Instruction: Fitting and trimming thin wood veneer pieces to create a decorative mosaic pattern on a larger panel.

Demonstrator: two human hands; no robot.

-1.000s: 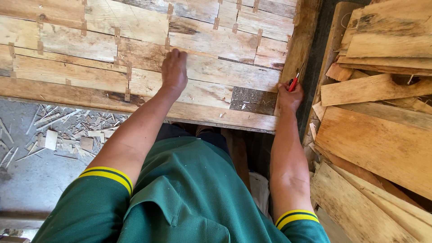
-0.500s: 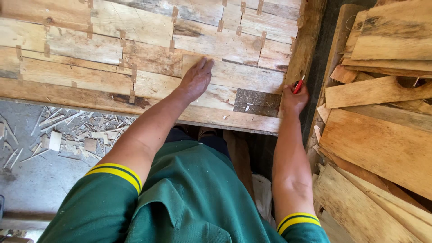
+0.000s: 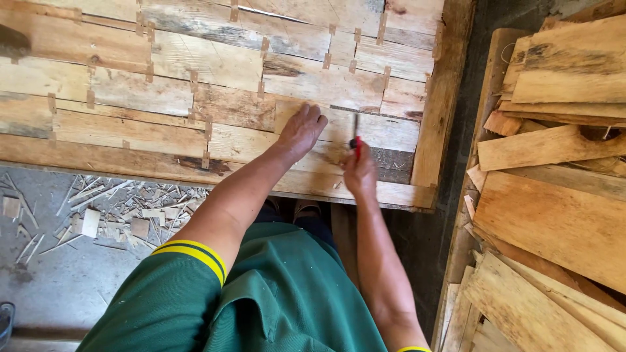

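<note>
A large panel of joined wooden boards [image 3: 215, 85] lies flat in front of me, the boards held by small wooden strips. My left hand [image 3: 301, 130] rests palm down on a board near the panel's front right part, fingers together. Just right of it, my right hand [image 3: 360, 171] grips a thin tool with a red handle [image 3: 357, 142], its tip pointing away from me onto the boards. A raised wooden rail [image 3: 442, 98] borders the panel on the right.
A pile of rough wooden planks [image 3: 554, 195] fills the right side. Wood chips and offcuts [image 3: 111, 212] litter the grey floor at the lower left. A dark gap [image 3: 469, 156] separates the panel from the plank pile.
My left hand has slid to the right along the boards. My right hand with the red-handled tool has moved left from the panel's right edge, close to the left hand.
</note>
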